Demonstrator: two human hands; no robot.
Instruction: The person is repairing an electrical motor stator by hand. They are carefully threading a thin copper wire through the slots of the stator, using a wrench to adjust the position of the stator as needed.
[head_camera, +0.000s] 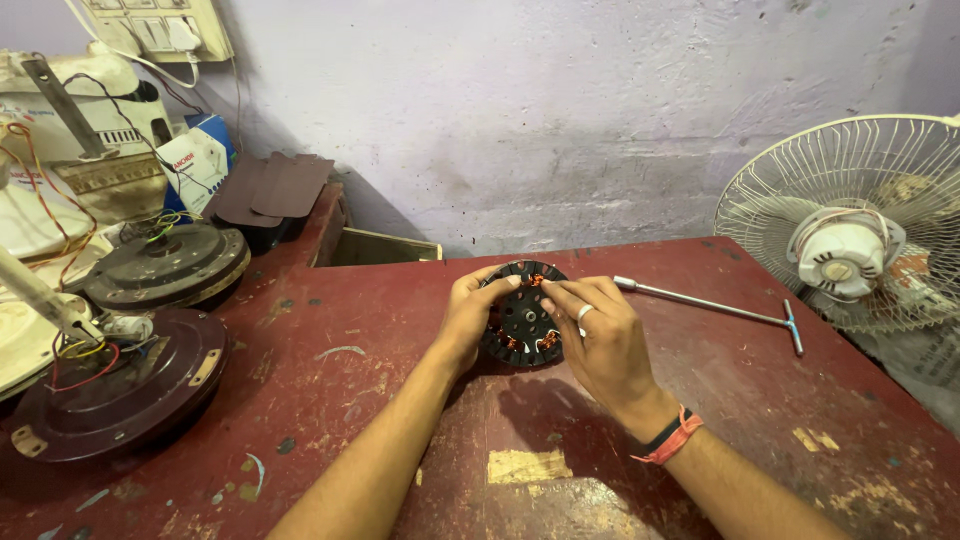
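matt black stator, worn painted table

left hand: fingers curled, gripping | right hand: fingers bent, pinching | forearms converge

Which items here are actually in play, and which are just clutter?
In play:
left hand
right hand
black fan stator with copper windings, held by both

Lying about:
T-handle wrench
table fan
two brown ceiling fan motor housings
switchboard
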